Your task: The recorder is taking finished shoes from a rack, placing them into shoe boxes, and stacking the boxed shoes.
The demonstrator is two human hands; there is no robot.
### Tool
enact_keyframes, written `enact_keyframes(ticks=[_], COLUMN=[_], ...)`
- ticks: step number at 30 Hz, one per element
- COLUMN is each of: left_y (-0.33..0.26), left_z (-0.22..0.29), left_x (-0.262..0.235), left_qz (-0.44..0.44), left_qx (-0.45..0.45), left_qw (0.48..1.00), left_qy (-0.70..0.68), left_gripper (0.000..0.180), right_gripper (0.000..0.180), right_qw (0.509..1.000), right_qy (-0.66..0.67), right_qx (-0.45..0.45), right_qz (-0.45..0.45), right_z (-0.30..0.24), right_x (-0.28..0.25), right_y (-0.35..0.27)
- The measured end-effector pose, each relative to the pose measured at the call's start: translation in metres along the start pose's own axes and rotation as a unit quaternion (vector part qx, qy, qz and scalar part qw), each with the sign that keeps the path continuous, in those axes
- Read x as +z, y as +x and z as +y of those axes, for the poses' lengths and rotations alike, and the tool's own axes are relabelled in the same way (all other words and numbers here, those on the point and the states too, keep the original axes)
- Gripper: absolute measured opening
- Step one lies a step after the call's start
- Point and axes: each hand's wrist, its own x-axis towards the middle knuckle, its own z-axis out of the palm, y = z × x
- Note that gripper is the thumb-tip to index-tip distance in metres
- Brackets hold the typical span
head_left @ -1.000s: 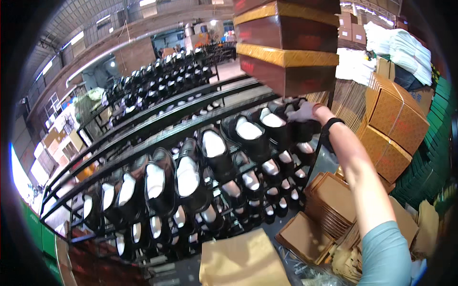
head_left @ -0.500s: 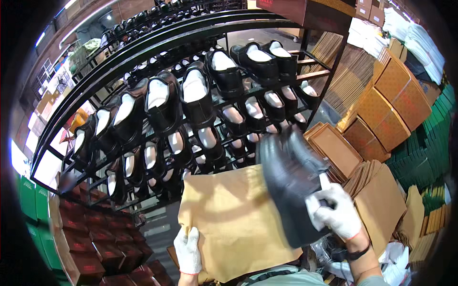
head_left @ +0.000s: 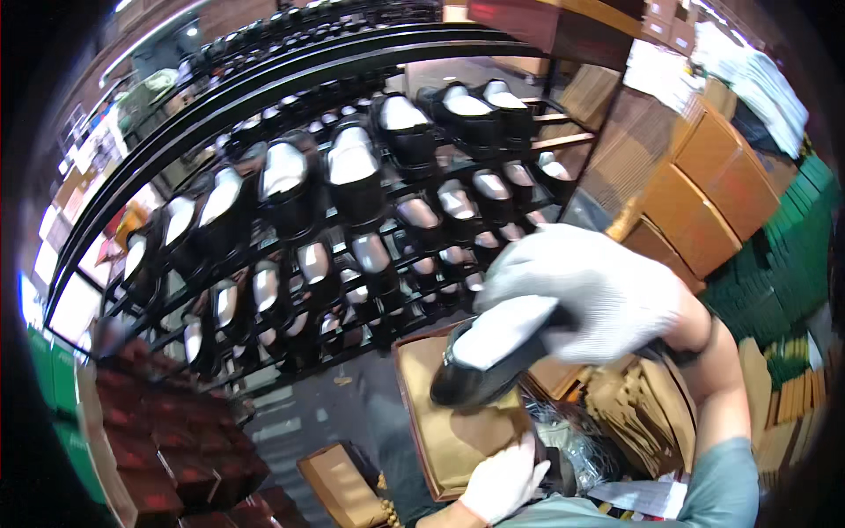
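A black shoe (head_left: 468, 380) with a white insole or lining (head_left: 506, 333) is tilted over a shoebox. My right hand (head_left: 585, 286), in a white knitted glove and smeared by motion, is closed round the shoe's far part and hides it. Below lies the open dark red shoebox (head_left: 407, 392), lined with tan paper (head_left: 471, 440). My left hand (head_left: 506, 480), gloved in white too, grips the box at its near right side; some fingertips are hard to make out. Whether a second shoe is in my right hand cannot be seen.
A black metal rack (head_left: 264, 79) ahead carries rows of black shoes (head_left: 352, 176). Dark red boxes (head_left: 167, 431) are stacked at left. An open box part (head_left: 339, 484) lies on the floor. At right are brown cartons (head_left: 722, 167), green stacks (head_left: 775, 255) and tan paper sheets (head_left: 638, 414).
The tan paper my left hand held up now lines the box. My right hand has swung up and inward, bringing a shoe over it. The view has shifted slightly.
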Motion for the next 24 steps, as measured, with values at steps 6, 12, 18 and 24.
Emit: enact_keyframes(ticks=[6,12,18,24], left_y=[0.015,0.09,0.095,-0.013], left_z=[-0.033,-0.086,-0.095,-0.109], left_x=[-0.063,-0.092,-0.076,-0.056], left_qz=[0.427,0.244,0.193,0.375], left_qx=[0.182,0.1,0.039,-0.02], left_qw=[0.875,0.95,0.968,0.925], left_qy=[0.139,0.166,0.154,0.06], left_gripper=[0.092,0.1,0.088,0.08], right_gripper=[0.061,0.048,0.038,0.017], right_qw=[0.995,0.71,0.688,0.74], right_qy=[0.007,-0.459,-0.216,-0.267], right_qx=[0.043,0.495,0.69,0.598], right_qz=[-0.087,0.201,-0.066,0.155], right_z=[0.066,0.281,0.315,0.161], right_x=[0.151,0.244,0.239,0.119], right_y=[0.049,-0.244,-0.393,-0.262])
